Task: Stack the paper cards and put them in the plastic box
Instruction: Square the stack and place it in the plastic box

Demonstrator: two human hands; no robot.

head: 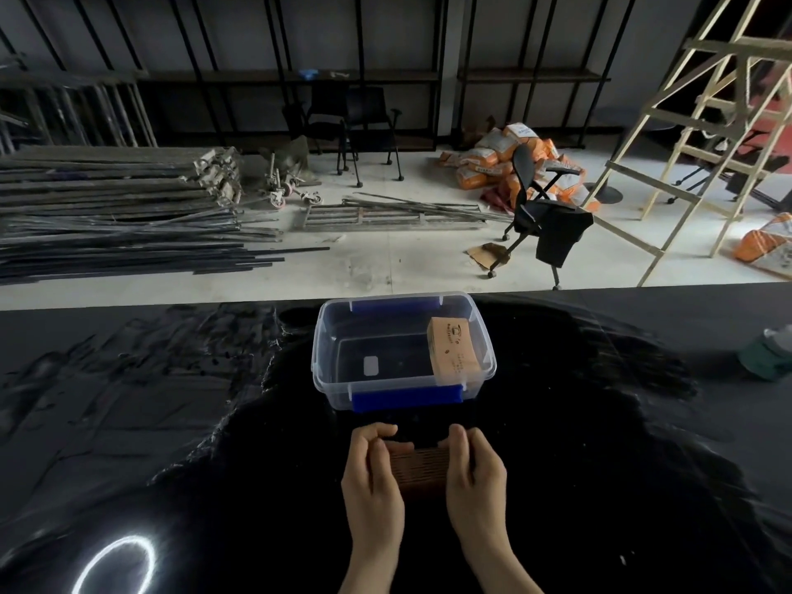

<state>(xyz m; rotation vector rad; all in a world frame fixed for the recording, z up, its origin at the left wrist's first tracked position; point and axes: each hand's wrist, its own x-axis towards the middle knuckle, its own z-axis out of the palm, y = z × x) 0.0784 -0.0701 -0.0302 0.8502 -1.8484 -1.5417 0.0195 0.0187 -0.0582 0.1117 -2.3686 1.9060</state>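
Observation:
A brown stack of paper cards point(418, 471) stands on edge on the black table, just in front of me. My left hand point(373, 478) presses its left side and my right hand point(473, 475) presses its right side, so both hold the stack between them. Beyond the hands sits a clear plastic box point(338, 332) with blue clips, open at the top. Inside it, at the right end, another brown card stack point(452, 349) leans against the wall. A small white label shows on the box floor.
The black glossy table point(171, 422) ends just behind the box. A green and white object point(767, 355) lies at the table's right edge. Past the table are metal bars, chairs, orange sacks and a wooden ladder on the floor.

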